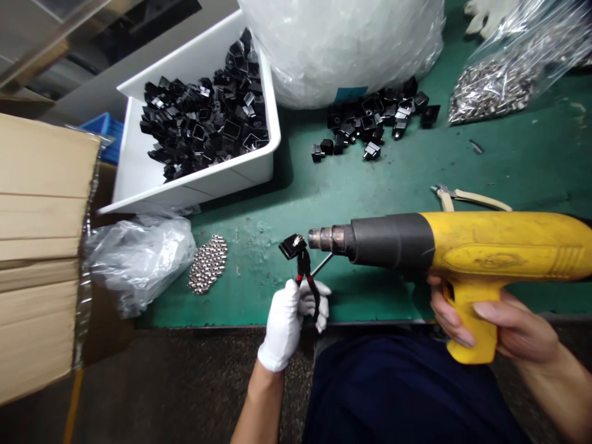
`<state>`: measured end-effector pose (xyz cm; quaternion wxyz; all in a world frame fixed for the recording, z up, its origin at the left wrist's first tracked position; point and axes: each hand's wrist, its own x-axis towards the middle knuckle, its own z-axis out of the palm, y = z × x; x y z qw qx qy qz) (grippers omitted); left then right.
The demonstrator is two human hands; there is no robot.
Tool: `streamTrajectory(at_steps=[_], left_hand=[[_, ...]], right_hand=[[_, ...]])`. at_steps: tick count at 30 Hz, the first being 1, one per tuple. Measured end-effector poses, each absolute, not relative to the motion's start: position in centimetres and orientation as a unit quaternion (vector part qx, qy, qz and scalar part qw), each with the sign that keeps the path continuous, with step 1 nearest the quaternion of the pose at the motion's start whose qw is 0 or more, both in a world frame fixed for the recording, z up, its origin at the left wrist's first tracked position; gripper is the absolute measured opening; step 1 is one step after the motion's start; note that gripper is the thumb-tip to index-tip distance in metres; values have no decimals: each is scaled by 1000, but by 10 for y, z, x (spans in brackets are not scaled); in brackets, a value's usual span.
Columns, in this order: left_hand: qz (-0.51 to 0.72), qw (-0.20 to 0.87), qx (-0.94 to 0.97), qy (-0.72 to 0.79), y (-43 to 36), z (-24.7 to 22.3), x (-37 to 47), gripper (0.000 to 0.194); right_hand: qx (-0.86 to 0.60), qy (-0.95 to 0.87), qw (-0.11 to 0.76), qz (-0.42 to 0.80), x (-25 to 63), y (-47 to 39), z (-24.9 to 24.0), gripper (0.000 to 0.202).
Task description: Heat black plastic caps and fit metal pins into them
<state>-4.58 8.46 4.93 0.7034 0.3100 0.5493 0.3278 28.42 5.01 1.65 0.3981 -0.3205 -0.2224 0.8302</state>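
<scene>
My left hand (285, 317), in a white glove, is closed around black-handled pliers (304, 271) with red bands. At the jaws of the pliers is a small square black plastic part (290, 246) with a metal fitting (299, 240) on it. My bare right hand (499, 320) grips the handle of a yellow heat gun (499, 243). Its stepped metal nozzle (328, 237) points left, a short gap from the fitting. A thin metal rod (322, 265) shows between pliers and nozzle; its other end is hidden near the glove.
A white bin (198, 191) holds many black plastic parts; more black parts (370, 117) lie loose beside a large plastic bag (346, 43). Metal fittings (208, 264) lie at left near a clear bag (143, 259). Cutters (462, 196) lie behind the heat gun. A cardboard box (41, 246) stands left.
</scene>
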Motion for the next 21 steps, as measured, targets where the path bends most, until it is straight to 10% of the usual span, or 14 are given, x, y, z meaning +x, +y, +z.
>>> streamTrajectory(at_steps=[21], left_hand=[[339, 710, 293, 543, 84, 47, -47, 75]], right_hand=[[-326, -215, 399, 829, 283, 50, 18, 46]])
